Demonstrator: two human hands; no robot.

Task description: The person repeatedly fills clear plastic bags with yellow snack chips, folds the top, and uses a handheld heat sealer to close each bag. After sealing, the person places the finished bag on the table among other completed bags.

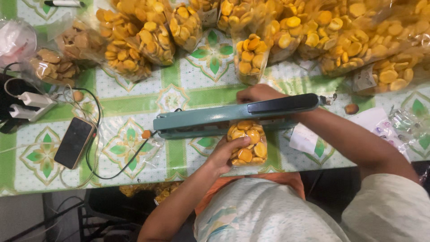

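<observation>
Just one view here, a head-worn cam looking pretty much straight down at the table (188,89) from above; the wearer's own shirt and both forearms fill the bottom of the frame, so the lens sits close over their chest; the table's near edge runs across the lower third, with a bit of floor showing bottom left; the far side of the table lands at the top; it's near enough that the tablecloth pattern reads clearly; no second view to overlap with.
</observation>
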